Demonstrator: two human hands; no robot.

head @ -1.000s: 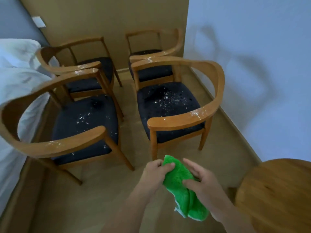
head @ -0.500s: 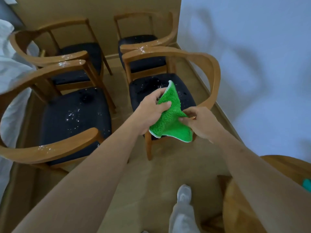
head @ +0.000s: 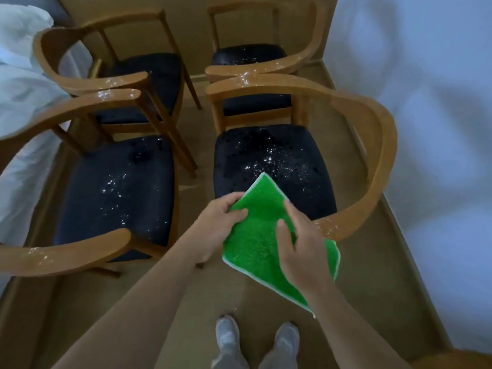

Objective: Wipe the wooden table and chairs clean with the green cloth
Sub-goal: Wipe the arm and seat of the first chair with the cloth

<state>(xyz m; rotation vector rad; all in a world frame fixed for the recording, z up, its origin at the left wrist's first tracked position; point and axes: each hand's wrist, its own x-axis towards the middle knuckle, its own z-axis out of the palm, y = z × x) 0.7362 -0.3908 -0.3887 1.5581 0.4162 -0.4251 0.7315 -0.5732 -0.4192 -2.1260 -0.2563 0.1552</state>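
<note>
Both hands hold the green cloth (head: 255,235) spread out over the front edge of the near right chair (head: 378,145). My left hand (head: 221,222) pinches the cloth's left edge. My right hand (head: 300,251) grips its right side from above. That chair's dark seat (head: 271,161) is speckled with white crumbs, and its right armrest shows white specks beside the cloth. The near left chair (head: 114,193) has crumbs on its seat and front armrest too. The wooden table (head: 463,360) shows only as a sliver at the bottom right corner.
Two more wooden chairs (head: 149,75) (head: 253,57) stand behind the near pair, also speckled. White bedding (head: 24,83) lies along the left. A white wall (head: 431,129) runs close on the right. My feet (head: 255,339) stand on the wooden floor before the chairs.
I have stepped closer to the chairs. The cloth has gone from bunched to spread flat between my hands, and my right hand now lies on top of it.
</note>
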